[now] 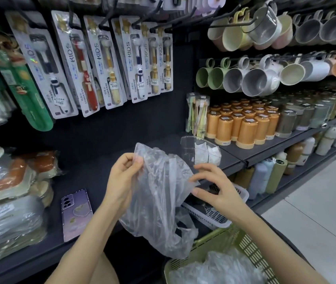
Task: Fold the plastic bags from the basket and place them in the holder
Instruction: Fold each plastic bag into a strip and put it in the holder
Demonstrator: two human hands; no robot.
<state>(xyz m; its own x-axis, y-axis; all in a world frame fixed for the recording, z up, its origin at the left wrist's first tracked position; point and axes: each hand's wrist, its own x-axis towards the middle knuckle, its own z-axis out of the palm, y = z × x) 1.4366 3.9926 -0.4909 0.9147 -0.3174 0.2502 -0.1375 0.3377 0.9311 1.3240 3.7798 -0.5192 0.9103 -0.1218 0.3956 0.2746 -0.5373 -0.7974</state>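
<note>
A clear, crumpled plastic bag (pixel 159 201) hangs in the air in front of the dark shelf. My left hand (pixel 125 177) pinches its upper left edge between thumb and fingers. My right hand (pixel 214 185) pinches the bag's right edge, its other fingers spread. A green slotted basket (pixel 245 242) at the bottom right holds more clear bags (pixel 220 267). A clear plastic holder (pixel 200 148) stands on the shelf behind the bag, with folded white bags inside.
A purple phone (pixel 76 214) lies on the shelf (pixel 93 160) at left. A white slotted tray (pixel 210 214) sits under my right hand. Orange canisters (pixel 243 124) and hanging mugs (pixel 255 78) fill the right; wrapped goods (pixel 9 201) are stacked at left.
</note>
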